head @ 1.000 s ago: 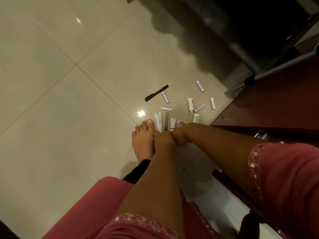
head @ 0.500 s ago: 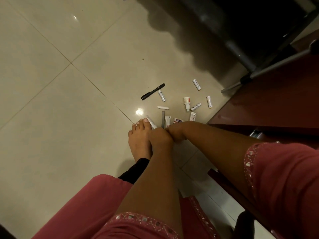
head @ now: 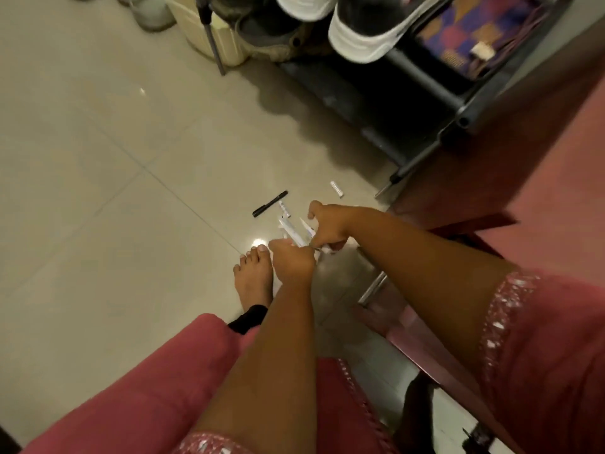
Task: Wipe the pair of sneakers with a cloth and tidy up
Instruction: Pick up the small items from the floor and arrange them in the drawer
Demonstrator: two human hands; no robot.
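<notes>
My left hand [head: 291, 262] is closed around a bunch of small white tubes [head: 291, 232] that stick up from its fist, just above the tiled floor. My right hand [head: 327, 224] is right beside it, fingers pinched on the same bunch. A black pen [head: 270, 203], one small white tube [head: 284, 209] and another white tube [head: 337, 189] still lie on the floor beyond the hands. A black sneaker with a thick white sole [head: 363, 31] rests on the dark shoe rack [head: 458, 103] at the top. No cloth is visible.
My bare foot [head: 255, 276] stands on the floor left of the hands. A dark red cabinet [head: 523, 165] fills the right side. A cream bin [head: 209, 34], a thin metal pole [head: 212, 40] and other shoes stand at the top.
The view has tilted up, so the shoe rack and sneaker now show. Both hands have lifted several tubes off the floor; fewer items lie there than before.
</notes>
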